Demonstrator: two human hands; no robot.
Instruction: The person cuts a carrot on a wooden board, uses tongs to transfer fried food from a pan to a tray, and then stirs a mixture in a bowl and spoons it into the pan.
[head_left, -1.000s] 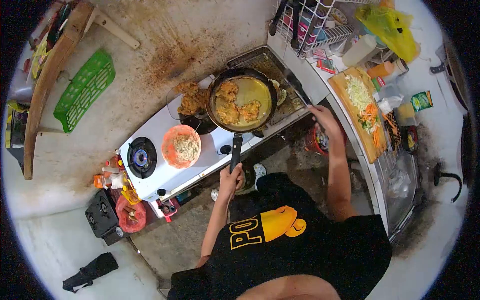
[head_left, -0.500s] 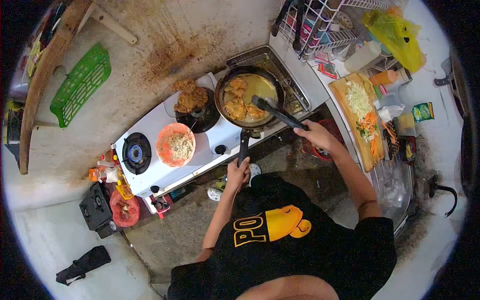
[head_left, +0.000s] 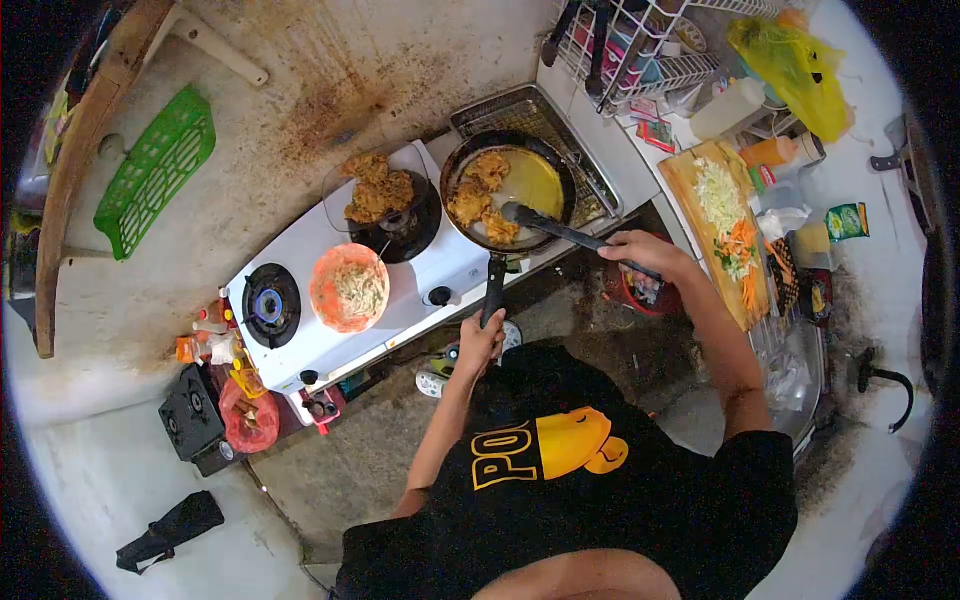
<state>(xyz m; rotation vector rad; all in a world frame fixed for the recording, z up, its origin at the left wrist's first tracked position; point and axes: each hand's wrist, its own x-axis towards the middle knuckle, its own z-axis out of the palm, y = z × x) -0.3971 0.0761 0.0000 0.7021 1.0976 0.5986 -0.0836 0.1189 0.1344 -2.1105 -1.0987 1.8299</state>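
My left hand (head_left: 482, 341) is closed around the black handle (head_left: 494, 285) of a frying pan (head_left: 567, 185). Golden fried fritters (head_left: 470, 203) lie in the pan's left half, with yellow oil (head_left: 537, 183) beside them. In my right hand (head_left: 648, 254) are long black tongs (head_left: 570, 234), held by the rear end. Their tips reach over the pan's near right rim, right at the lowest fritter (head_left: 499, 228). Left of the pan, a clear plate holds browned fritters (head_left: 380, 191) over a burner. An orange bowl (head_left: 320, 290) of pale batter with a spoon stands on the white stove (head_left: 410, 300).
A lit burner (head_left: 270, 306) is at the stove's left end. On the right counter, a wooden cutting board (head_left: 745, 310) carries shredded cabbage and carrot. Behind it stand a white wire rack (head_left: 680, 75), bottles and a yellow bag (head_left: 795, 80). A red bin (head_left: 640, 290) is below the counter.
The tongs' tips have moved down and closer together in the pan, and the lowest fritter sits further left. My right hand has shifted slightly right. My left hand stays on the handle.
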